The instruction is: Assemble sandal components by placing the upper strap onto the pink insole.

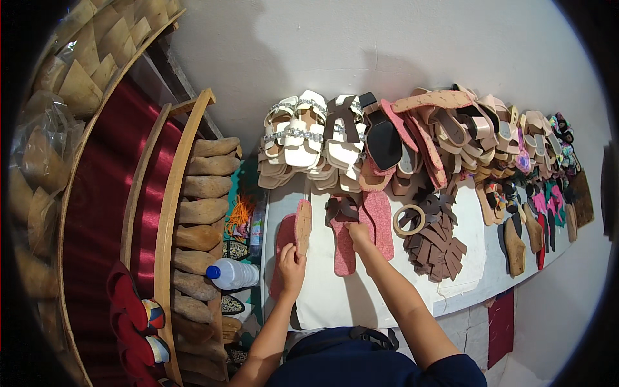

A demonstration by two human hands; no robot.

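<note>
My left hand point(292, 271) pinches the lower end of a pink insole point(303, 222) with a tan speckled face, held tilted on its edge. Under and beside it lies another pink sole point(282, 242). With its fingers closed, my right hand point(361, 237) grips the edge of a pink sole point(344, 258) that carries a dark brown strap point(342, 206) near its far end. Just right of that hand, one more pink sole point(382, 222) rests on the white table covering. The fingertips of my right hand are partly hidden.
A tape roll point(422, 222) and a heap of brown strap pieces point(435, 251) lie to the right. White sandals point(303, 138) and piled footwear point(458, 129) line the wall. At left stand a bottle point(235, 274) and a rack of wooden shoe lasts point(203, 211).
</note>
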